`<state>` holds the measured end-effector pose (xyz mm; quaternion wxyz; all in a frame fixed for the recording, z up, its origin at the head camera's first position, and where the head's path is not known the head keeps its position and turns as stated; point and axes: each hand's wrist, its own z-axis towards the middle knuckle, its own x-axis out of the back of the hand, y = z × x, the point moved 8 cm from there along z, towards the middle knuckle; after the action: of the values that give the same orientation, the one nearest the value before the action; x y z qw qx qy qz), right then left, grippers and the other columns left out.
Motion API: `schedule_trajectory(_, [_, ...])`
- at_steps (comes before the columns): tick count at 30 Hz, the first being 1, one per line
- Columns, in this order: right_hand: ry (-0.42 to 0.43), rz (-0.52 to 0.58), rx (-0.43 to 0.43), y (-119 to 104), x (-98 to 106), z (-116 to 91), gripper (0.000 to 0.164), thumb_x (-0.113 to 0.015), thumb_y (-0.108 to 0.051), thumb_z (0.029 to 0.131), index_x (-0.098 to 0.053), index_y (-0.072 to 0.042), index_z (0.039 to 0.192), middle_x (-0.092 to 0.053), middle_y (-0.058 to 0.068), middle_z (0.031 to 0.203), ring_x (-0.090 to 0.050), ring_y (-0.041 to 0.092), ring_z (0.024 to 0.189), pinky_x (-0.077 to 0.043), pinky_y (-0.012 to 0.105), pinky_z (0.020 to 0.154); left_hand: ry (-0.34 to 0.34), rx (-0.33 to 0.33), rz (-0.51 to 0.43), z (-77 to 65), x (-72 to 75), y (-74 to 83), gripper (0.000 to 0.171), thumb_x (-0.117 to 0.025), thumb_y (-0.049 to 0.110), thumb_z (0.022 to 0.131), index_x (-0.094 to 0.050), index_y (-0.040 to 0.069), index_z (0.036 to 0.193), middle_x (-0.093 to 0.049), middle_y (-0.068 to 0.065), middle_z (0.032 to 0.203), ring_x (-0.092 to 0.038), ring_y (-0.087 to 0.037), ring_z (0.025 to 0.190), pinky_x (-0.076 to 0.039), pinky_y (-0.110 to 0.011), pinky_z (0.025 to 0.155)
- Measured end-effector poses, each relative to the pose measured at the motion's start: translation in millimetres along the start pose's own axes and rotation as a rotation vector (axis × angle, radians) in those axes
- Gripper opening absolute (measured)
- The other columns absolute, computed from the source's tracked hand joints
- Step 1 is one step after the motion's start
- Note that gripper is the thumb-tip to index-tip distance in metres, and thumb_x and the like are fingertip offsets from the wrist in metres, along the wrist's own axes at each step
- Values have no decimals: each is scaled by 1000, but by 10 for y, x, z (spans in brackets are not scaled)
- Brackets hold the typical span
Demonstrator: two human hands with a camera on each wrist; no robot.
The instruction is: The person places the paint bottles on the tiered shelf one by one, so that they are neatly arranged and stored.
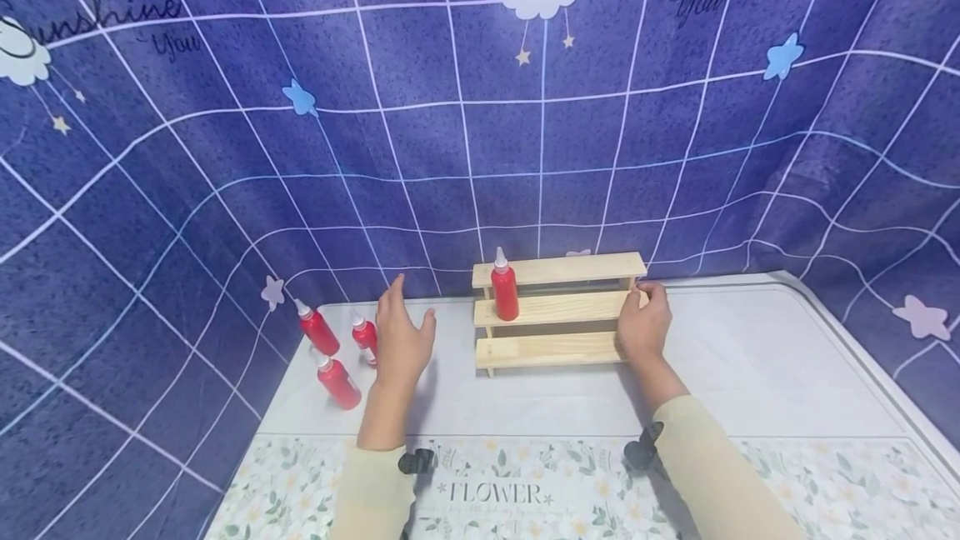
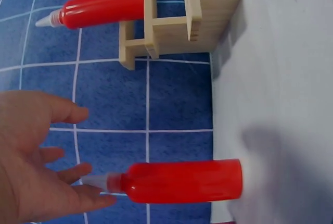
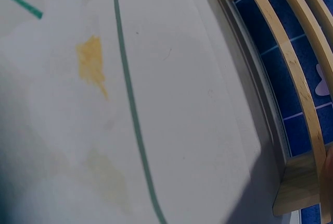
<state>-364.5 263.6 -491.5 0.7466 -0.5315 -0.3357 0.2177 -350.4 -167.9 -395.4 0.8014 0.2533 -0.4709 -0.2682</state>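
A three-tier wooden shelf (image 1: 555, 307) stands against the back curtain, with a red squeeze bottle (image 1: 506, 294) upright on its middle tier. My right hand (image 1: 645, 327) grips the shelf's right end; only a sliver of finger (image 3: 328, 177) shows in the right wrist view. To the left, my left hand (image 1: 402, 340) is raised with thumb and fingers spread, holding nothing. Beside it stands another red bottle (image 1: 365, 338), partly covered by the hand. In the left wrist view, fingertips overlap the clear nozzle of this bottle (image 2: 182, 181).
Two more red bottles, one at the back (image 1: 318, 330) and one nearer (image 1: 340, 383), stand at the table's left side. A floral cloth printed FLOWER (image 1: 495, 492) covers the front of the white table (image 1: 750, 357). Blue gridded curtain (image 1: 420, 148) surrounds the table.
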Motion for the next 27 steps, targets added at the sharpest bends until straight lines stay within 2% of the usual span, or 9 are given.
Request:
schedule_trajectory(9, [-4, 2, -1, -1, 0, -9, 31, -47, -16, 104, -58, 3, 126, -59, 30, 147, -48, 44, 149, -36, 53, 129, 19, 67, -111, -1, -29, -216, 91, -72, 13, 95, -18, 12, 169, -46, -25, 159, -47, -41, 149, -39, -57, 125])
schedule_trajectory(16, [12, 14, 8, -14, 12, -7, 29, -49, -16, 104, -59, 2, 125, -61, 29, 145, -51, 44, 147, -37, 52, 127, 72, 119, -142, 28, 40, -329, 93, -71, 13, 94, -16, 17, 169, -54, -23, 151, -54, -45, 139, -43, -61, 119])
schedule_trajectory(27, [14, 17, 8, -14, 19, 1, 28, -48, -17, 106, -59, 2, 124, -64, 27, 141, -54, 44, 143, -39, 52, 126, -5, 180, -122, 3, -54, -527, 84, -69, 15, 95, -23, 8, 166, -52, -32, 150, -50, -49, 143, -39, -61, 124])
